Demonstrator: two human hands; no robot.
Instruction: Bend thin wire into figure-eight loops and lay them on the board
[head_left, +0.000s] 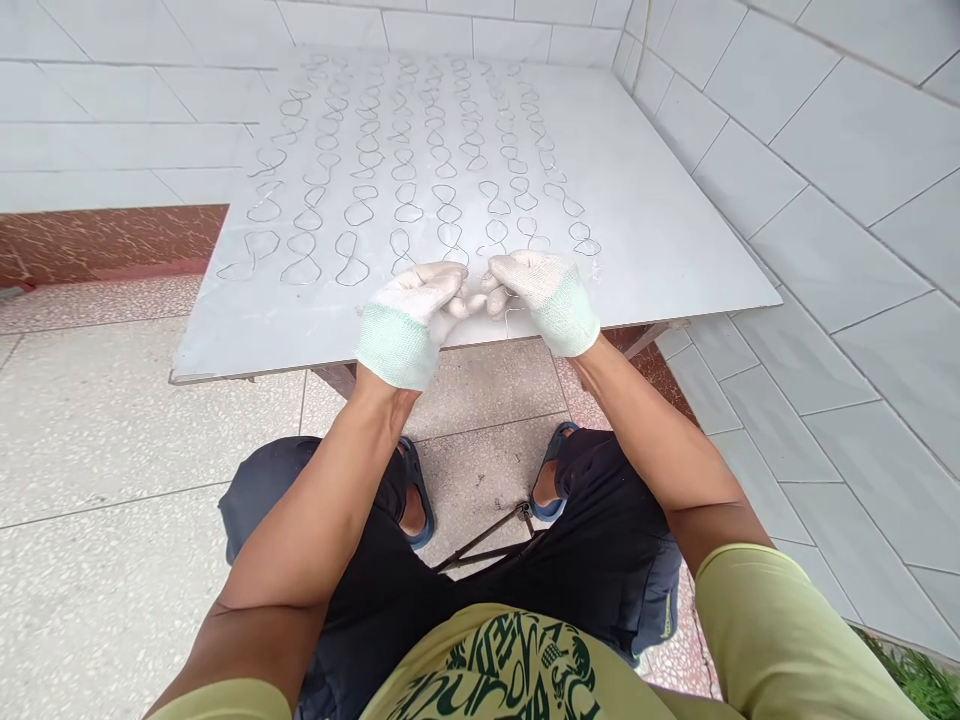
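Both my hands wear white knit gloves with pale green cuffs and meet just above the front edge of the table (660,270). My left hand (427,300) is closed in a pinch; what lies between its fingertips is too small to make out. Close beside it, my right hand (536,285) is also pinched, and a thin pale wire (508,322) hangs out below its fingers. Beyond the hands, many thin wires bent into figure-eight shapes, such as this wire figure eight (351,258), lie in rows on the tabletop. The nearest shapes are partly hidden by my gloves.
A tiled wall (810,150) runs along the right side, and another tiled wall (135,100) stands behind the table. Below are the speckled floor (150,450), my sandalled feet and a dark metal bar (487,535) between my legs. Green leaves (911,675) show at lower right.
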